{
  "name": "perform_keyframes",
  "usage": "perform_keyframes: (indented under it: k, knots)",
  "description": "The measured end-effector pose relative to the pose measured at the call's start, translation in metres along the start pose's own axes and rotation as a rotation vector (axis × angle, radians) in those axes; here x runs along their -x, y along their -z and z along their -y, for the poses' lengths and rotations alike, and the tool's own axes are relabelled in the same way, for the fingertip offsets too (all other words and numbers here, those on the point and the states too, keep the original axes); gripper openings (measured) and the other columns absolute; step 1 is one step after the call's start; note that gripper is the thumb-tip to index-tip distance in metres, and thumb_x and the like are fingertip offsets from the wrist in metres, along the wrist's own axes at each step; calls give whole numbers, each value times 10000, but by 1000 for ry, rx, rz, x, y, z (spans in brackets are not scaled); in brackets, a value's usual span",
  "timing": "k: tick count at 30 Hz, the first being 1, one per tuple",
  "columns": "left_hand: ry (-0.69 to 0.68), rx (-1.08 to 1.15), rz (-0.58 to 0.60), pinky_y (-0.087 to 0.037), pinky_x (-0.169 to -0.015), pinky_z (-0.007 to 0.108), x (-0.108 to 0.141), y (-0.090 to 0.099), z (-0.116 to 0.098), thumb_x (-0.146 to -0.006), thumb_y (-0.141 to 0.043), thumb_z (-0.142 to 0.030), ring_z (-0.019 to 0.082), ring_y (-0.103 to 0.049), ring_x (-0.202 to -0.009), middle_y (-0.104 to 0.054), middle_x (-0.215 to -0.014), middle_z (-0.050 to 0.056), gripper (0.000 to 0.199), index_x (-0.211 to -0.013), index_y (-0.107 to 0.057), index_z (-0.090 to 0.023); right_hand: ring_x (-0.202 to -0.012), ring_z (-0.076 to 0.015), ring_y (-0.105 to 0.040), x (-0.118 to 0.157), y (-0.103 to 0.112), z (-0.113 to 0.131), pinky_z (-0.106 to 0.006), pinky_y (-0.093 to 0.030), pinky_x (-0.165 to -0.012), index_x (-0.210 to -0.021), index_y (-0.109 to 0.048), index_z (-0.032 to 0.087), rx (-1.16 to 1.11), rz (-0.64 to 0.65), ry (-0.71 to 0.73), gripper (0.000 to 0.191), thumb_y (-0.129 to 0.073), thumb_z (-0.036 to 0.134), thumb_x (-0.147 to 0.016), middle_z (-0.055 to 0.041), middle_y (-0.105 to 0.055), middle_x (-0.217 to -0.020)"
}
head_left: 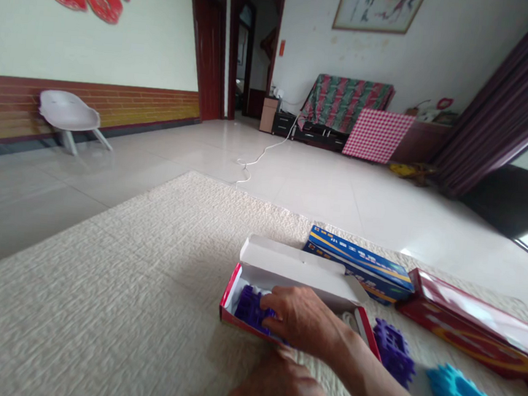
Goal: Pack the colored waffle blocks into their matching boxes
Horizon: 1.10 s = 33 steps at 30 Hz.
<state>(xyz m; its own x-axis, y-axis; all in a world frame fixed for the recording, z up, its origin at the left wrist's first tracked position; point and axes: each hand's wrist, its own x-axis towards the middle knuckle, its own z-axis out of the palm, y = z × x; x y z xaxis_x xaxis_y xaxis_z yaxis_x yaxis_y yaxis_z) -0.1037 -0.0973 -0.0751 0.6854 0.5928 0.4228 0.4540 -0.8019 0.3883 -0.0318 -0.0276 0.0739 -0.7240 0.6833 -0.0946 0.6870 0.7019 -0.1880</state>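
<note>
Item: purple notched plastic block (246, 305), inside open red-and-white cardboard box (230, 293); light, stiff, I judge; best held by edges. Right hand (302, 318): fingers curled onto it, grip unclear to me. Left hand (282, 387): half-curled beside box, hold unclear.

Fairly bright, soft daylight comes from the right of the right grip (297, 318), where the area below the curtain (489, 100) burns out to white. Glare whitens the top of the red box (474, 327) to the grip's right, and pale reflections sheen the floor (330, 185) beyond it. A faint, soft-edged shadow darkens the mat (122, 284) left of the grip. Slight blur softens print on the blue box (360, 262) behind it; wide-angle distortion slants the curtain.
</note>
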Motion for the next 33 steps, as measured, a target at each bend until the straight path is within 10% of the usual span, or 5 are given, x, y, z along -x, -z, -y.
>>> perform_keyframes:
  k: [24, 33]
  knots:
    - [0, 25, 17, -422, -683, 252, -2, 7, -2, -710, -573, -168, 109, -580, -539, -626, -556, -29, 121, -606, -514, -189, -614, -115, -592, 22, 6, -19, -244, -330, -572, -858, -661, 240, -33, -217, -231, 152, -512, 212, -862, 14, -681, -719]
    - [5, 9, 30, -417, -683, 243, -3, 10, -5, -701, -558, -155, 108, -563, -525, -607, -534, -29, 141, -586, -486, -191, -581, -166, -627, 45, 0, -31, -255, -278, -494, -774, -693, 279, 35, -62, -283, 154, -633, 191, -662, 13, -677, -628]
